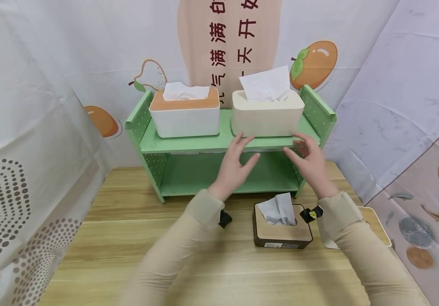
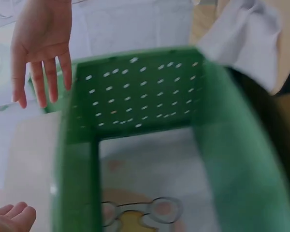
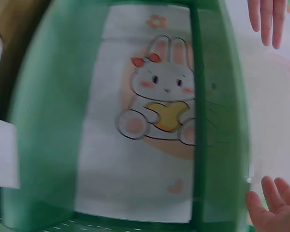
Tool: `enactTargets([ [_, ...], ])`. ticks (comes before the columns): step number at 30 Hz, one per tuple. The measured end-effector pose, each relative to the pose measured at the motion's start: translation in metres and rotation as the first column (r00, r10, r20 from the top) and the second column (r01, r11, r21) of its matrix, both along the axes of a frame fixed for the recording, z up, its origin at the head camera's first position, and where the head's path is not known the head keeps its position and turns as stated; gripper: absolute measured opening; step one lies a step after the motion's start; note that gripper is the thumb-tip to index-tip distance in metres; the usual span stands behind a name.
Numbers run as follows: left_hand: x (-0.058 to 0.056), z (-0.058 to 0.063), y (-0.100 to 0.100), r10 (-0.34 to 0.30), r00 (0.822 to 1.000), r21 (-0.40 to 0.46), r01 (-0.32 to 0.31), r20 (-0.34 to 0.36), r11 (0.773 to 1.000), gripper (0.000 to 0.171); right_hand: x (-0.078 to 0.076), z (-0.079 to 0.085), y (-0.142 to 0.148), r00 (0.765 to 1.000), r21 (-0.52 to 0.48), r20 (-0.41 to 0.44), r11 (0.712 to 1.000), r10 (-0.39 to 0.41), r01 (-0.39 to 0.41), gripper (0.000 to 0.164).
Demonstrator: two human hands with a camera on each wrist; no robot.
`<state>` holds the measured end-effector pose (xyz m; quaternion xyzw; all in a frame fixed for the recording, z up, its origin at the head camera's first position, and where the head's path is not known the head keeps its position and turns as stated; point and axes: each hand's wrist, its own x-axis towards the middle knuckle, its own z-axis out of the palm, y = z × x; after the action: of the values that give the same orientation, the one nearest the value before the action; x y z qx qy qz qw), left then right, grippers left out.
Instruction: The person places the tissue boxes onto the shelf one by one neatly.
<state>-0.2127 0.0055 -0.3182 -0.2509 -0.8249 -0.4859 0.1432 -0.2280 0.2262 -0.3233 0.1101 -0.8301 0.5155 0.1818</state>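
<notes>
A cream tissue box (image 1: 267, 121) with a tissue standing up from its top sits on the right part of a green shelf's upper board (image 1: 189, 144). Just in front of the box's lower left corner is my left hand (image 1: 232, 170), fingers extended and thumb apart. On the other side, my right hand (image 1: 312, 163) faces it by the lower right corner, fingers loosely bent. Whether the fingertips touch the box cannot be told. Both palms show partly in the wrist views, beside the green shelf wall (image 2: 140, 92); nothing is held.
Left of the cream box stands a white tissue box (image 1: 186, 121) with a wooden lid. A dark tissue box (image 1: 282, 231) with a wooden top lies on the table (image 1: 127, 255) below my right wrist. Another wood-topped box (image 1: 376, 225) is partly hidden by my right sleeve.
</notes>
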Motion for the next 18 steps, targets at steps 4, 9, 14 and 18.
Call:
enactTargets([
  [4, 0.014, -0.029, 0.001, -0.004, 0.998, 0.01, 0.004, 0.055, 1.0, 0.05, 0.013, -0.023, 0.001, 0.998, -0.012, 0.024, 0.998, 0.064, -0.064, 0.051],
  [9, 0.025, -0.057, 0.0, 0.008, 0.992, -0.015, -0.006, 0.125, 1.0, 0.05, 0.031, -0.049, 0.003, 0.989, -0.004, 0.074, 0.992, 0.124, -0.124, 0.048],
  [14, 0.037, -0.078, -0.004, 0.001, 0.981, -0.029, 0.005, 0.195, 1.0, 0.05, 0.047, -0.076, 0.007, 0.973, 0.032, 0.173, 0.987, 0.151, -0.159, 0.049],
  [18, 0.046, -0.09, -0.005, -0.01, 0.978, -0.059, 0.023, 0.209, 0.998, 0.049, 0.059, -0.094, 0.013, 0.962, 0.066, 0.241, 0.987, 0.126, -0.146, 0.049],
])
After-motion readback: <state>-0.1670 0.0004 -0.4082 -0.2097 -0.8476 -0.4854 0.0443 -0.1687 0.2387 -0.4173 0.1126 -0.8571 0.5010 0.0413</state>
